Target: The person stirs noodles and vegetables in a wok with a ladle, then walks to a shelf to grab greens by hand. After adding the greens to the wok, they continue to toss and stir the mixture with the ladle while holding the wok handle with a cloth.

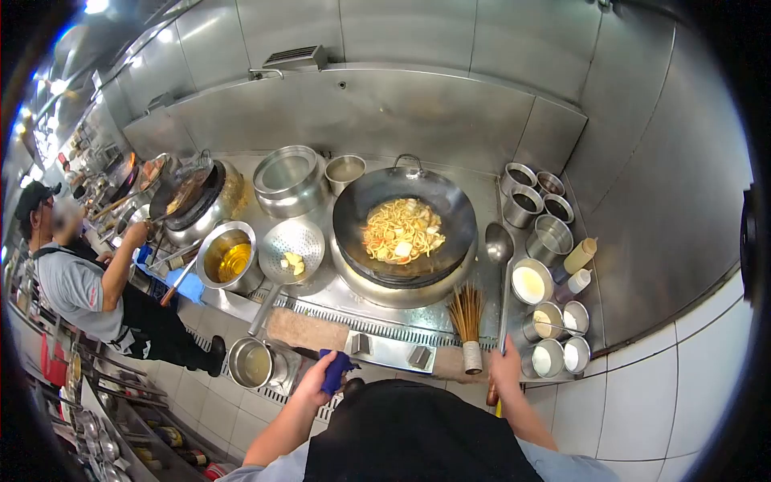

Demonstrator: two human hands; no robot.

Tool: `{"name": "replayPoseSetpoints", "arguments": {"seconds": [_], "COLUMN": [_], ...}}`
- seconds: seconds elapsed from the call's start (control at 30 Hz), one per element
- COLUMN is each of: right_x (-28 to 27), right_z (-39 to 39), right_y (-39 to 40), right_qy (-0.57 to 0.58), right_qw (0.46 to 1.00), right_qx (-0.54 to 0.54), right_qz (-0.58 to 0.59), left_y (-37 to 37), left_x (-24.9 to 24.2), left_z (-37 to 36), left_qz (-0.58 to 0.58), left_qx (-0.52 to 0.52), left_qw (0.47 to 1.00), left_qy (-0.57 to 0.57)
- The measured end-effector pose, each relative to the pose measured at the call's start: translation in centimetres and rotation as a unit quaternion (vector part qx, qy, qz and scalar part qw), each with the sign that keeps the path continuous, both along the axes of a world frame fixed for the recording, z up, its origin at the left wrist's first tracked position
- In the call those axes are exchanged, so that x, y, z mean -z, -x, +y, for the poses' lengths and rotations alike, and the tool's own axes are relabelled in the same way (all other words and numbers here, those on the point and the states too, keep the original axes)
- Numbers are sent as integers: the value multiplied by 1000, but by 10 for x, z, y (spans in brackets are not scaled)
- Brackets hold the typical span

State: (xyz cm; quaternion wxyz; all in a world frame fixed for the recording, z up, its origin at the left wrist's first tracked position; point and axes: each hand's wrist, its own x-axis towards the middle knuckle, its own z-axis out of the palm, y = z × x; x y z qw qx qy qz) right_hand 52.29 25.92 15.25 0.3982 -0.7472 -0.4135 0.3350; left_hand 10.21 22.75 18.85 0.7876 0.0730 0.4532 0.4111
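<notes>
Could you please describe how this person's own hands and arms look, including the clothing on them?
The left hand and the right hand wear no gloves, and I can make out no watch or bracelet. Both forearms are bare. Pale grey-blue sleeves show at the picture's lower edge, beside a black apron.

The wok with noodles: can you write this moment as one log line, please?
left hand: holding purple cloth; right hand: holding ladle; wok: untouched by hands; noodles: inside wok; strainer: left of wok
</notes>
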Motion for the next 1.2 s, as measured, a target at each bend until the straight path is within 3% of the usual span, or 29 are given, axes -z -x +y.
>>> {"name": "replayPoseSetpoints", "arguments": {"seconds": [0.07,0.1,0.13,0.17,0.27,0.33,0.43,0.6,0.67,0.83,0.97,1.03,1.07,1.2], "right_x": [-2,-9,-18,-22,-3,19,47,48,45,42,119,141,155,201], "right_z": [-19,-24,-31,-36,-47,-51,-52,-64,-73,-116,-187,-238,-264,-360], "right_y": [9,13,18,20,23,21,15,5,-2,-11,-37,-40,-42,-28], "right_qy": [-37,-37,53,143,139,115,69,27,14,-83,26,197,274,475], "right_qw": [993,993,987,971,960,958,959,950,970,977,973,964,947,849], "right_qx": [-48,-50,-65,-81,-102,-114,-142,-170,-152,-63,-16,-24,-40,-182], "right_qz": [-102,-98,-136,-173,-223,-235,-235,-260,-191,-186,-230,-179,-164,-145], "left_y": [13,20,28,32,46,52,83,122,131,148,155,148,143,122], "left_x": [8,13,19,28,49,62,113,142,147,170,190,182,173,115], "left_z": [-11,-17,-23,-31,-58,-83,-140,-220,-229,-210,-151,-120,-105,-78], "left_qz": [-22,-21,-13,33,201,346,502,487,483,494,539,576,590,586], "left_qx": [-10,-14,-12,-13,28,111,364,514,537,583,559,477,433,426], "left_qw": [1000,1000,1000,999,978,930,780,694,679,643,628,661,678,685], "left_qy": [2,1,4,13,45,61,80,131,129,61,-52,-61,-63,-80]}}
